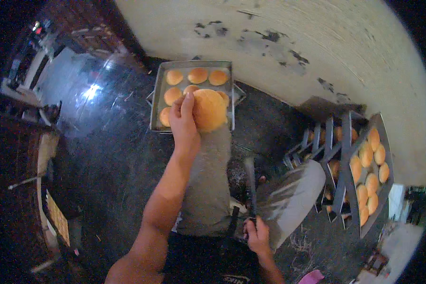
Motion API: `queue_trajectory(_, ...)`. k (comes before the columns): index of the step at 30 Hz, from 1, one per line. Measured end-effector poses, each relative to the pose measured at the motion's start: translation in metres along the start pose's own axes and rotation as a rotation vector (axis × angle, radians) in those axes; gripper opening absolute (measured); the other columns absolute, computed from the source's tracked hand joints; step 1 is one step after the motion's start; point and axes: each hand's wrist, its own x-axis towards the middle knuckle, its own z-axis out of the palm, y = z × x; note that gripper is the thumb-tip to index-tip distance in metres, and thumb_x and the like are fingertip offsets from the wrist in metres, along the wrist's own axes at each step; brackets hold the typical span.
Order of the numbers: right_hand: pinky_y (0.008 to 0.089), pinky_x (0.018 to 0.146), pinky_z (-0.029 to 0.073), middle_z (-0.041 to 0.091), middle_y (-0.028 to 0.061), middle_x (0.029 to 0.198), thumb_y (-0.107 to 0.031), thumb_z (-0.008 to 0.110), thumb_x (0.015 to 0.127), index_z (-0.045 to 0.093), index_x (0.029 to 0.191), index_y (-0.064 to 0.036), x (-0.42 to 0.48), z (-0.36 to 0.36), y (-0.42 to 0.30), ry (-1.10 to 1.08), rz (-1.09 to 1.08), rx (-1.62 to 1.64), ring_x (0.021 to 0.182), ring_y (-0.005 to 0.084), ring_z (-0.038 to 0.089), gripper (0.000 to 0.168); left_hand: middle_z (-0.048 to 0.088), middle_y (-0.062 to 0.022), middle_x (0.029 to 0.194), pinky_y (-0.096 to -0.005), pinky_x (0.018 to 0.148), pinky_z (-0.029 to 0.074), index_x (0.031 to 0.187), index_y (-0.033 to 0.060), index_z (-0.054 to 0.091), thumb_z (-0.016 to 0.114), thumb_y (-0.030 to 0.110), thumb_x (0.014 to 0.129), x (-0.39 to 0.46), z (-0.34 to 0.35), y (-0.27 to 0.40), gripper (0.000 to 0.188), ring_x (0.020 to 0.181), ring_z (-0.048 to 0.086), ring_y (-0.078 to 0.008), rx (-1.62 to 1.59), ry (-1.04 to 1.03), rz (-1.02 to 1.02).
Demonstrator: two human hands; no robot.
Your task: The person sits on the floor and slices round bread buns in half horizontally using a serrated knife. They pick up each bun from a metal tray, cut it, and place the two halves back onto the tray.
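My left hand (184, 115) reaches forward with a round golden bread bun (209, 110) held between thumb and fingers. Beneath it, a rectangular metal baking tray (233, 120) holds several buns; my hand and the held bun cover some of them. Low on the right, near my lap, my right hand (257, 234) grips the dark handle of a long tool with a blurred blade (251, 181), which looks like a knife or spatula and points away from me.
Several metal trays of buns (367, 191) are stacked crosswise at the right. A pale, worn wall (269, 53) rises beyond the tray. The floor (103, 152) is dark and shiny at the left, where a tray of small pale pieces (58, 218) sits. A pink item (312, 277) lies at the bottom right.
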Motion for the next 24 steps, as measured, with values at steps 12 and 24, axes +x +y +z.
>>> queue_trajectory(12,0.0283,0.046,0.045,0.056,0.0017,0.076,-0.023,0.051,0.103,0.054,0.101,-0.006,0.049,0.016,-0.009,0.125,0.196,0.223,0.055,0.0111,0.052,0.017,0.062,-0.0199,0.108,-0.0435,0.086,0.051,0.107,-0.0022,0.060,0.070,0.030,0.088,0.147,-0.188,-0.221,0.039,0.098,0.062,-0.0302,1.152,0.207,0.170)
queue_trajectory(24,0.0450,0.104,0.036,0.045,0.0239,0.136,-0.034,0.051,0.101,0.045,0.137,0.003,0.050,0.011,0.012,0.099,0.509,-0.133,0.118,0.0355,0.047,0.053,0.064,-0.0266,0.116,-0.0478,0.100,0.045,0.123,-0.0015,0.059,0.076,0.041,0.071,0.263,-0.265,-0.179,0.069,0.116,0.056,-0.0407,1.660,-0.425,-0.248)
